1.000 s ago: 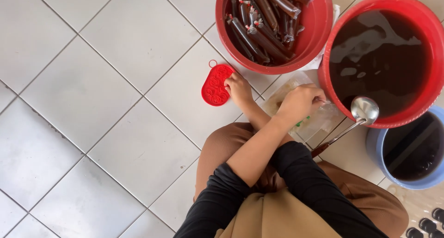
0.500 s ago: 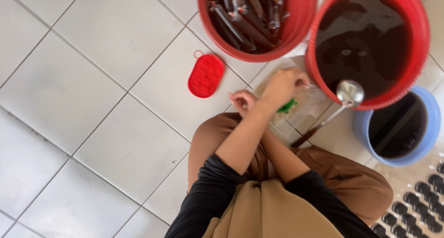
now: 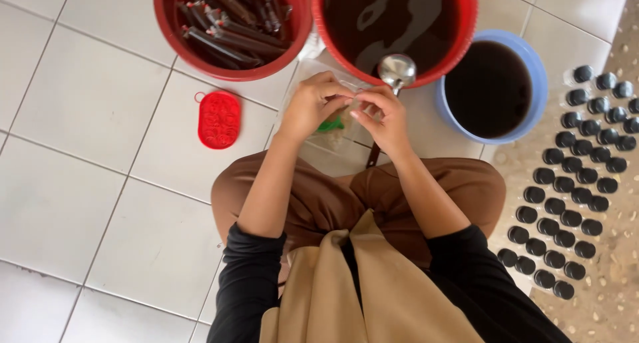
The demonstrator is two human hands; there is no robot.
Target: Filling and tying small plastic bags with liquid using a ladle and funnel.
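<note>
The left hand (image 3: 311,106) and the right hand (image 3: 383,116) met over the floor in front of the knees, fingertips (image 3: 356,113) drawn narrow and pinching the mouth of a clear plastic bag (image 3: 318,138) between them. Both hands gripped it; the thin film looked held up and apart, as one holds a sleeve to keep its opening free. A small green piece (image 3: 331,124) sat just under the left fingers, touching the bag; what it was could not be told.

Just beyond the right fingers a metal ladle (image 3: 397,70) rested with its bowl on the rim of a red bucket (image 3: 466,23) of dark liquid, its handle sloping down under the right hand, kept within easy reach. Beyond the left fingers stood a red basin (image 3: 166,16) piled with long, thin filled packets (image 3: 226,30) of dark liquid. Further to the right of the hands was a blue bowl (image 3: 539,83), also holding dark liquid. Well to the left lay a flat red oval pad (image 3: 219,119) on the white tiled floor (image 3: 80,116). Far right, rows of dark round caps (image 3: 566,183) covered a pebbled surface.

The ladle handle crossed beneath the right wrist, and the buckets crowded close ahead of the fingers.
</note>
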